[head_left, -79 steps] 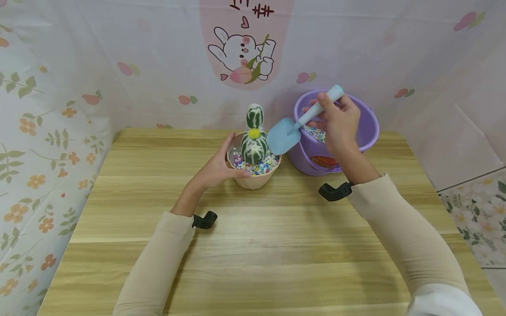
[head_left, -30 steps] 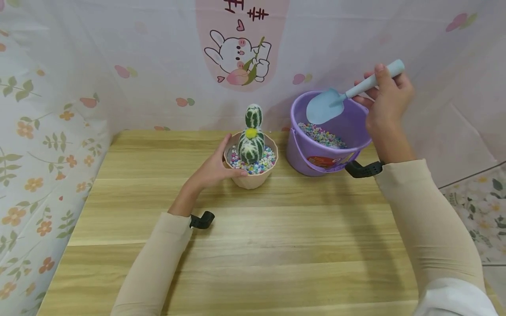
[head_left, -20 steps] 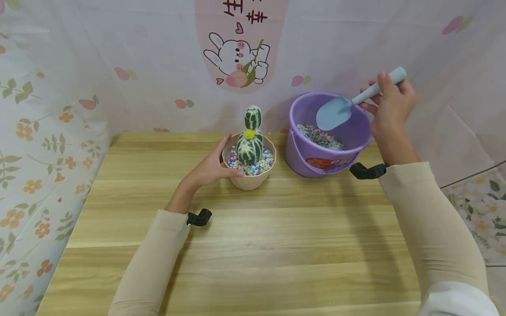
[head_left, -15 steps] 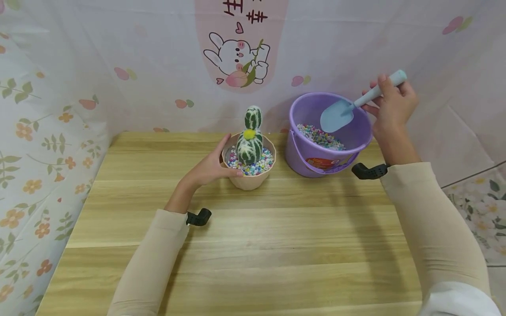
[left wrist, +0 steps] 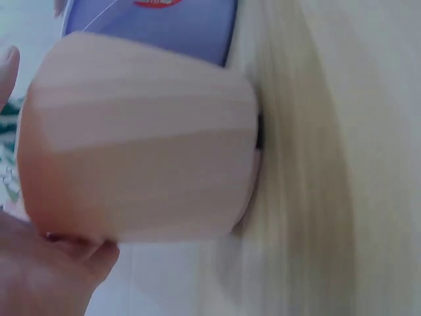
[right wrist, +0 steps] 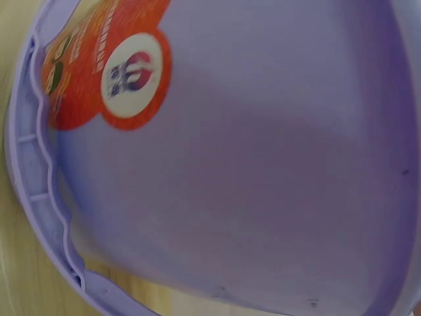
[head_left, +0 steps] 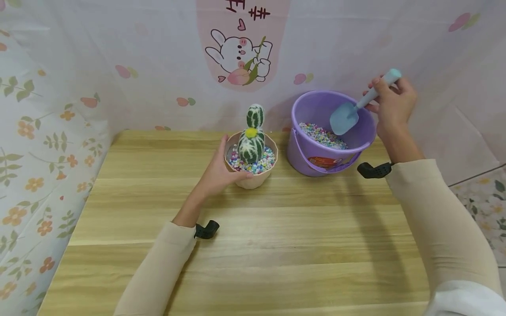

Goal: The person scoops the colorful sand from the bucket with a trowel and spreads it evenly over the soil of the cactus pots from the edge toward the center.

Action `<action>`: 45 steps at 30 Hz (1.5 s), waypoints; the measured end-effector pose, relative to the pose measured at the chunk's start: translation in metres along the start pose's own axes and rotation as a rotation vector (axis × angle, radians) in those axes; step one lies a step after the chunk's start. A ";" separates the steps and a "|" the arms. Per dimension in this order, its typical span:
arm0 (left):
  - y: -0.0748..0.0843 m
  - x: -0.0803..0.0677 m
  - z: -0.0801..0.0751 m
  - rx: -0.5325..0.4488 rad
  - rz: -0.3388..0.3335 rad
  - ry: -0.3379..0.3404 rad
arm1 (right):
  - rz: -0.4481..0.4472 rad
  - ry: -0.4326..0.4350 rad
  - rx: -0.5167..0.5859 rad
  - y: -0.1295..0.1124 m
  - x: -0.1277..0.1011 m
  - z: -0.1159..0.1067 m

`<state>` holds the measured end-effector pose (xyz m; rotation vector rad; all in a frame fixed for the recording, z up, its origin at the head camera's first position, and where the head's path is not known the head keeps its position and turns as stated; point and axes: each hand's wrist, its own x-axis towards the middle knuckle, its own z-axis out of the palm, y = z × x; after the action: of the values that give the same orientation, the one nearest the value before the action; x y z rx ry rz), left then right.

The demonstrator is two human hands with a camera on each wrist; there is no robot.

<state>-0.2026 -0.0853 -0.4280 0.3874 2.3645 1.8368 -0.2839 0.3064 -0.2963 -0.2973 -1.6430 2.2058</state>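
Observation:
In the head view my left hand (head_left: 217, 173) holds the left side of a pale peach flower pot (head_left: 253, 181), thumb along the near rim. A toy-like cactus (head_left: 251, 147) with a yellow flower stands in it among colourful pebbles (head_left: 265, 163). The left wrist view shows the pot's faceted wall (left wrist: 145, 145) close up. My right hand (head_left: 396, 103) pinches the handle of a light blue trowel (head_left: 345, 118). Its blade slants down into the mouth of a purple bucket (head_left: 302, 160), above the pebbles (head_left: 322, 135). In the right wrist view the bucket wall hides the hand and trowel.
The bucket handle (head_left: 304, 153) hangs down its near side, beside a red label (head_left: 323, 162). Pot and bucket stand apart near the back edge of the wooden table (head_left: 253, 245). A printed curtain (head_left: 158, 66) hangs right behind them.
The trowel has moved right, from beside the cactus to over the bucket, then tipped steeper and dipped inside the mouth. My left hand keeps its hold on the pot; its wrist has shifted slightly.

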 end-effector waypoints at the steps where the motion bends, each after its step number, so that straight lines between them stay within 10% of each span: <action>1: 0.000 0.001 0.003 0.008 -0.001 0.015 | -0.006 -0.010 -0.020 0.000 0.000 0.000; 45: -0.005 0.025 -0.028 0.029 -0.023 -0.250 | -0.019 -0.211 -0.453 0.024 0.007 0.002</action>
<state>-0.2345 -0.1053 -0.4238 0.5544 2.2194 1.6382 -0.2953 0.3013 -0.3178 -0.1677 -2.2460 1.8813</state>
